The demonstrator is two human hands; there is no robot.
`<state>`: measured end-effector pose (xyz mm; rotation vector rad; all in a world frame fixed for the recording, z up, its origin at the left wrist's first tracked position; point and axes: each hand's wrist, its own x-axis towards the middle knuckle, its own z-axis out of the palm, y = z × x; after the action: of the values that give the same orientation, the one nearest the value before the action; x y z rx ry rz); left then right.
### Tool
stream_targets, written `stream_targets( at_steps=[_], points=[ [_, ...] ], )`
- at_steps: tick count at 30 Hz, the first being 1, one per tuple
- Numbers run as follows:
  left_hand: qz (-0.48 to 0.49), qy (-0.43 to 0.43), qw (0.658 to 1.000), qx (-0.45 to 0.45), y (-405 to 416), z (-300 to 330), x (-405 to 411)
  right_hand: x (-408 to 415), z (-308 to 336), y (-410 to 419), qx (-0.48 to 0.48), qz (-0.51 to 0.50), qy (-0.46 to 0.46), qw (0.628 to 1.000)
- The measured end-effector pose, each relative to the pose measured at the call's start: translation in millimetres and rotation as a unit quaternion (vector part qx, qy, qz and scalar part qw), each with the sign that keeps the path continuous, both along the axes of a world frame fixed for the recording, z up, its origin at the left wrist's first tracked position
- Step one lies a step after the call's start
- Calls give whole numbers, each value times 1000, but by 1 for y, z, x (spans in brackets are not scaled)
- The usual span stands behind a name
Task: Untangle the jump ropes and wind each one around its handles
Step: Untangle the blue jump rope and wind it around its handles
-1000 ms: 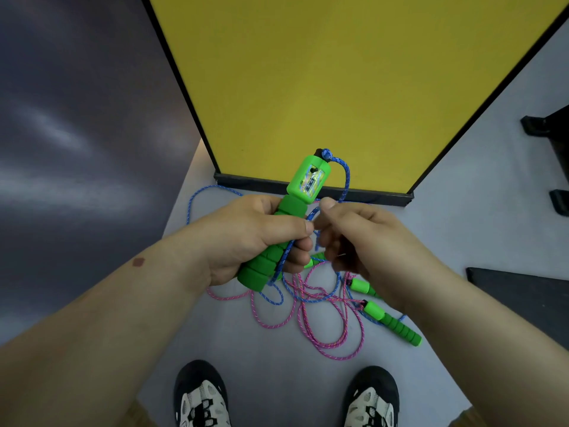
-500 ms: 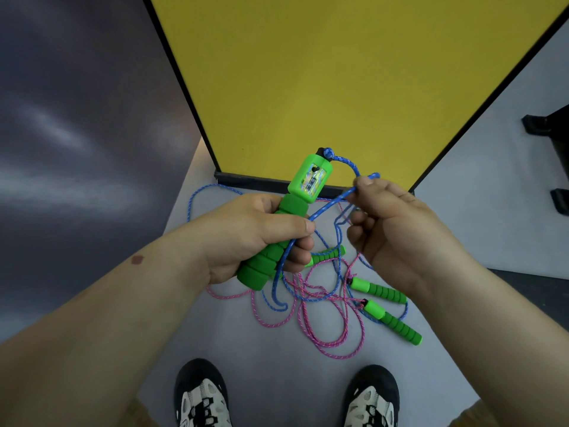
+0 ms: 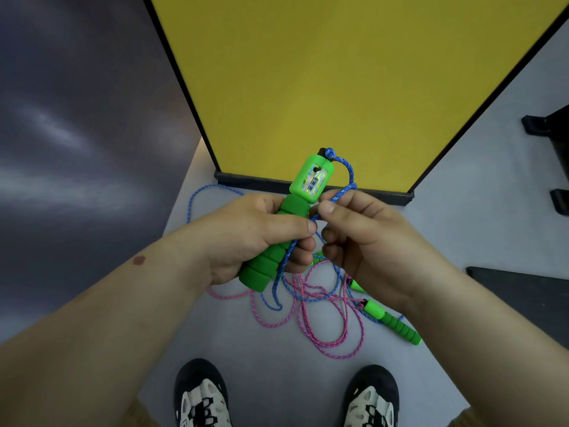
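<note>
My left hand (image 3: 246,235) grips a green foam handle with a counter window (image 3: 311,183), held upright over the floor. A blue rope (image 3: 348,174) leaves the handle's top, loops down and runs along the handle under my left thumb. My right hand (image 3: 369,241) pinches that blue rope beside the handle. On the floor below lie a pink rope (image 3: 311,328) tangled with more blue rope (image 3: 197,198), and another green handle (image 3: 394,323). A third green handle (image 3: 357,285) peeks from under my right hand.
A yellow panel with a black frame (image 3: 308,184) stands just beyond the ropes. A dark wall (image 3: 77,149) rises on the left. A black mat (image 3: 523,291) lies at the right, with black furniture feet (image 3: 545,124) behind it. My two shoes (image 3: 200,396) stand at the bottom edge.
My right hand swung out to the upper right with the blue rope, then came back in against the handle, laying the rope beside it. My left hand kept its grip.
</note>
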<state>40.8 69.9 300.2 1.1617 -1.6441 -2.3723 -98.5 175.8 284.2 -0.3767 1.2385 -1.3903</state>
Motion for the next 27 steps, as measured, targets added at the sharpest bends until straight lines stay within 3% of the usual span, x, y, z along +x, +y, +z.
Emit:
stream_targets(
  at_steps=[4, 11, 15, 23, 27],
  points=[
    [4, -3, 1000, -3, 0, 0, 1, 2, 2, 0, -9, -1, 20, 1000],
    [4, -6, 1000, 1, -1, 0, 1, -22, -4, -5, 32, -151, 30, 987],
    [1, -5, 1000, -6, -1, -1, 1, -29, -6, -5, 39, -185, 18, 982],
    [-3, -2, 1000, -6, 2, 0, 1, -12, 1, -2, 0, -70, -33, 997],
    [-7, -1, 1000, -3, 2, 1, 0, -4, 1, 0, -2, -4, 2, 1000]
  ],
)
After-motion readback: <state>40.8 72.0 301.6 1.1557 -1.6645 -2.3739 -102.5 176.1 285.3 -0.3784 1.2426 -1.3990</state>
